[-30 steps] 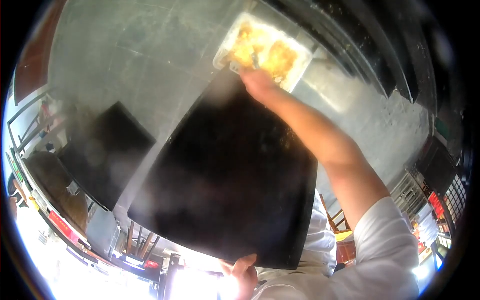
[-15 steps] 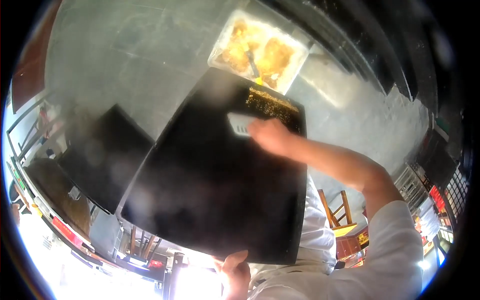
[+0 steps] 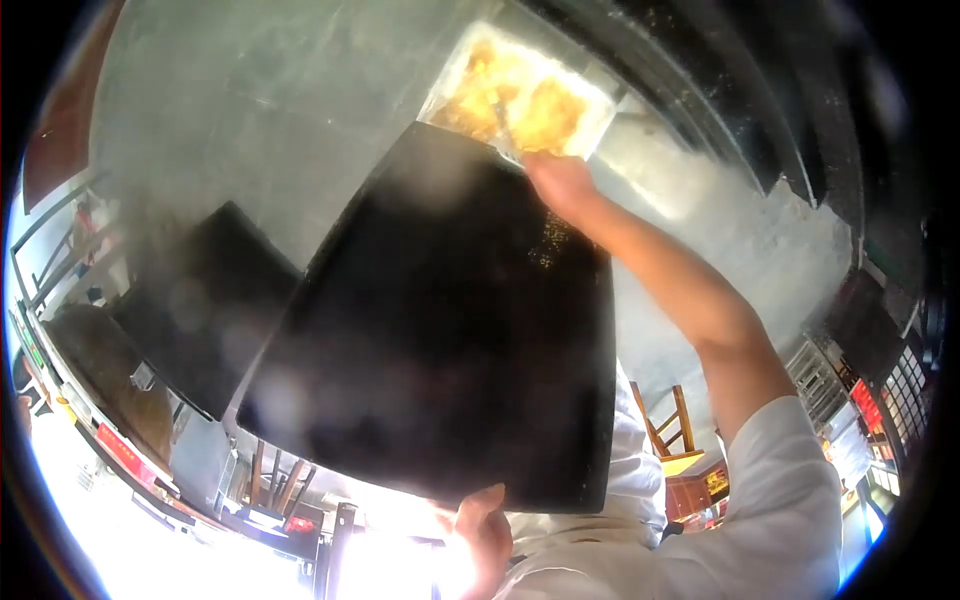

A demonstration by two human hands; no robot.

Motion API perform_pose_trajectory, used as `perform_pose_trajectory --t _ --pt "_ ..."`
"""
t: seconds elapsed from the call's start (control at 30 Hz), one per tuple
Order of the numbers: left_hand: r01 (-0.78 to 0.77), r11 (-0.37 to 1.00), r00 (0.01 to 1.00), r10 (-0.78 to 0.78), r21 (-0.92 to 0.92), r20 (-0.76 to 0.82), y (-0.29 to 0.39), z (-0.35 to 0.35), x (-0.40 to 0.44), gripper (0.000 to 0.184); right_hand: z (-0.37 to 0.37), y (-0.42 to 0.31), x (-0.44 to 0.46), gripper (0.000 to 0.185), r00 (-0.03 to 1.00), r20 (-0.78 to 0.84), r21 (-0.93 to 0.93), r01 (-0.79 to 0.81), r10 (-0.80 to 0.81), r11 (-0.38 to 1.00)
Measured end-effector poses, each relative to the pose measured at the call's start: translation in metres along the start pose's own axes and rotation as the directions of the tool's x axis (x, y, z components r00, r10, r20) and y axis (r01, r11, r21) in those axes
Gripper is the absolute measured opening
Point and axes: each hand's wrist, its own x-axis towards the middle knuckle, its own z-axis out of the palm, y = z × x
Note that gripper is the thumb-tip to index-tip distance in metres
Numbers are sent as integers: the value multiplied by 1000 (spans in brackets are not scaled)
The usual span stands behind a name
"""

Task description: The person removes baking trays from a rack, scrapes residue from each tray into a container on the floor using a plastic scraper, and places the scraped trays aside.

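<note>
Head: left hand (image 3: 485,535) on tray's (image 3: 440,340) near edge, right hand (image 3: 560,183) at far.

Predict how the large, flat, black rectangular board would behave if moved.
The board seems stiff: it shows no obvious sag beyond the bare left hand at its near edge. It may feel unwieldy, being broad and gripped at that edge. Tilting it would probably send the small golden grains lying on it sliding.

Short white sleeve (image 3: 785,470) (loose, creased) above a bare forearm (image 3: 680,275), white clothing (image 3: 640,470) below
</note>
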Motion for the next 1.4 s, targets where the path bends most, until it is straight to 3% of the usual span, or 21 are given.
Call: perform_pose_trajectory --t 0.07,0.1,0.13,0.23,0.3,0.37,0.43,0.5,0.57,0.6,0.63,0.7,0.77,0.9,1.03,1.07,1.23,1.3,1.37,1.4 --pt "2 986 998 -12 -166 -56 1 9 2 57 -24 -8 -26 9 1000 -1 40 31 -31 999" --pt "-3 969 996 -19 -248 -86 -2 11 5 57 -37 -18 -44 10 997 77 67 15 -20 998" --pt "-38 964 993 7 -264 -120 -8 9 11 59 -48 -27 -63 10 989 66 54 132 -135 990" --pt "-94 952 993 70 -291 -91 -9 13 19 57 -89 -88 -123 18 899 396 29 191 -187 981" --pt "-116 946 993 107 -303 -49 -17 6 30 55 -99 -113 -159 18 843 429 125 302 -326 945" --pt "-111 942 994 109 -315 -24 -23 -3 35 53 -93 -118 -168 15 856 371 128 337 -360 933" --pt "-79 944 997 75 -320 -26 -23 -9 35 52 -61 -93 -145 13 888 397 60 226 -231 972" --pt "-61 950 993 26 -305 -116 -14 -3 26 54 -21 -51 -111 10 903 374 -31 237 -209 971" --pt "-21 958 993 -14 -285 -120 -12 -9 20 55 21 -4 -79 15 890 455 -104 33 18 994" --pt "-99 990 984 82 -104 -161 -22 -13 19 56 48 28 -70 16 928 372 -142 85 -26 986" --pt "-162 983 964 176 86 -200 -31 -18 18 57 47 38 -60 15 930 366 -99 16 21 995" --pt "-143 979 976 163 143 -143 -25 -18 19 56 50 35 -51 14 943 329 -101 -13 46 995" --pt "-203 943 973 225 263 -54 -32 -25 23 55 49 29 -40 13 947 321 -159 87 -32 983" --pt "-99 993 978 85 -64 -189 -22 -2 20 61 43 29 -13 13 952 267 -201 204 -147 958" --pt "-4 962 995 -23 -272 -96 -2 14 18 68 18 21 13 13 976 178 -245 170 -128 954" --pt "-29 964 994 0 -263 -110 -1 15 19 68 5 14 10 14 984 175 -36 31 -25 999" --pt "-94 955 985 47 -283 -168 -2 19 30 71 -8 -18 -49 16 922 339 -46 216 -188 975" --pt "-101 952 988 61 -289 -143 -5 17 34 72 3 -25 -75 15 908 331 -31 282 -256 959" --pt "-104 965 987 69 -241 -147 -5 18 34 72 17 -17 -76 15 924 276 -39 285 -264 958" --pt "-100 977 984 69 -190 -165 0 19 29 72 24 -7 -67 14 936 301 -69 210 -181 975"
